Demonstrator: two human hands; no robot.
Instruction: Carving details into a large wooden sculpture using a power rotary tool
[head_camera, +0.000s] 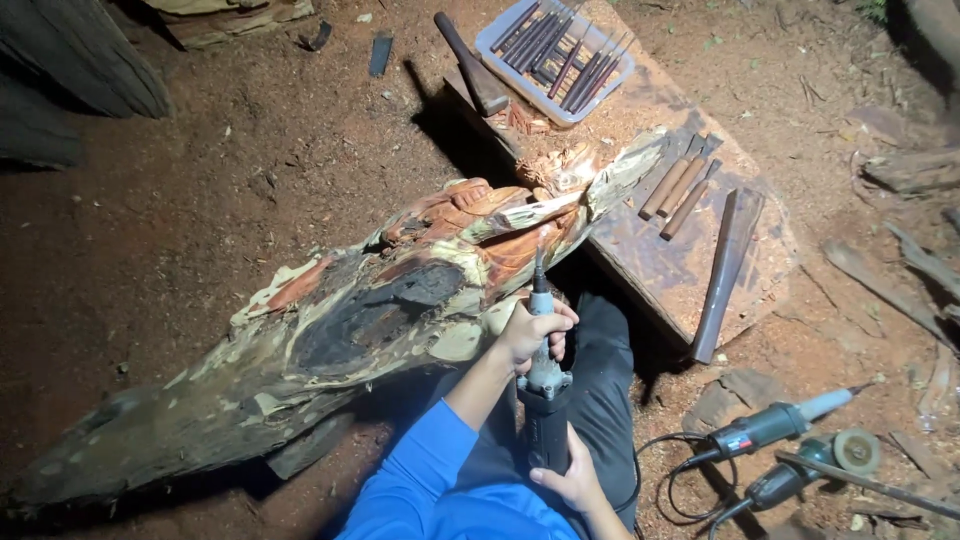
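Your left hand (532, 330) is closed around the front neck of the rotary grinder (543, 400), fingers (558, 318) wrapped over the narrow grey collar just behind the bit. Your right hand (572, 482) is closed on the dark rear body of the same tool, near where the cord leaves it. The grinder stands nearly upright between the two hands, its thin bit pointing away from you and touching the reddish carved area of the log (350, 330). The log lies tilted across the dirt floor (200, 200), its far end resting on the wooden slab (680, 270).

On that surface, at the far end, sits a pale plastic tray (554, 58) holding a row of chisels (560, 50) laid side by side. A mallet (470, 65) lies just beside the tray. Three wood-handled chisels (680, 185) lie loose on the slab, near a long dark bar (725, 270).

To your right on the floor lie two more power tools: a second grinder (765, 428) and an angle grinder (820, 465), well apart from your hands.
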